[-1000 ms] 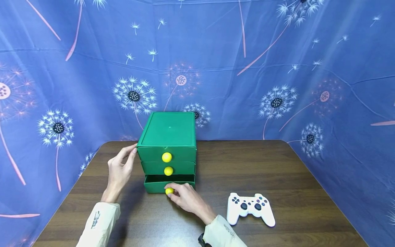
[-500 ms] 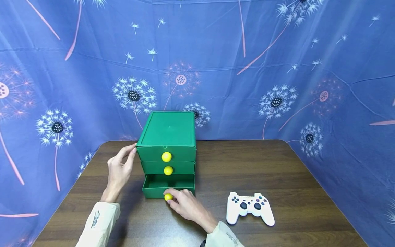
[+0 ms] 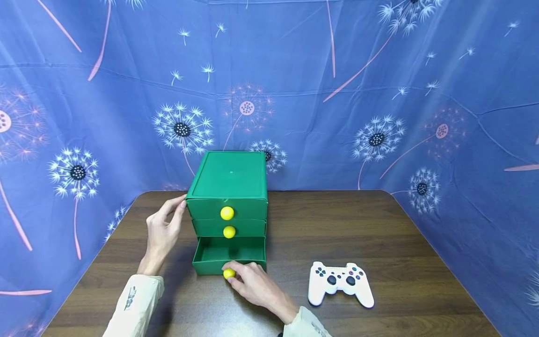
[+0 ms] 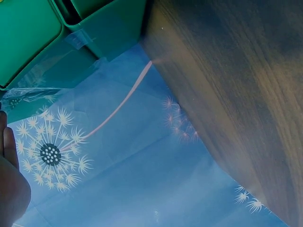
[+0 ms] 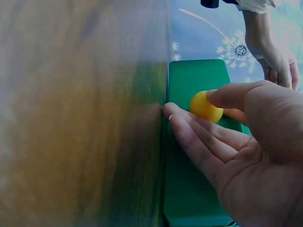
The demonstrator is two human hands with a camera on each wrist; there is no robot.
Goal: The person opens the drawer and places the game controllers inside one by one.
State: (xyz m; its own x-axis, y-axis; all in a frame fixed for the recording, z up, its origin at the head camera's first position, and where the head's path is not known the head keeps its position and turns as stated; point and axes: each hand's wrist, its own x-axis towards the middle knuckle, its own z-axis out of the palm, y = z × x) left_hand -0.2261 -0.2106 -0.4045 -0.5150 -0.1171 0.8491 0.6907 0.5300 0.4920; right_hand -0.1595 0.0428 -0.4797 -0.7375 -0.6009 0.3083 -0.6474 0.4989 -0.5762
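A green cabinet (image 3: 231, 175) with three stacked drawers stands on the table, each drawer bearing a round yellow knob. Its bottom drawer (image 3: 206, 268) is pulled out, and the visible part of its inside is bare green. My right hand (image 3: 258, 286) pinches the bottom yellow knob (image 5: 206, 107) between thumb and fingers. The left hand (image 3: 163, 231) holds the cabinet's upper left front edge with thumb and fingertips. In the left wrist view only part of that hand (image 4: 13, 184) shows, at the left border. The upper two drawers are closed.
A white game controller (image 3: 340, 284) lies on the brown wooden table (image 3: 337, 224), to the right of my right hand. Behind and beside the table hangs a blue cloth (image 3: 311, 126) with a dandelion print.
The bottom drawer has slid farther out toward me, with my right hand moving along on its knob. The left hand has stayed at the cabinet's edge.
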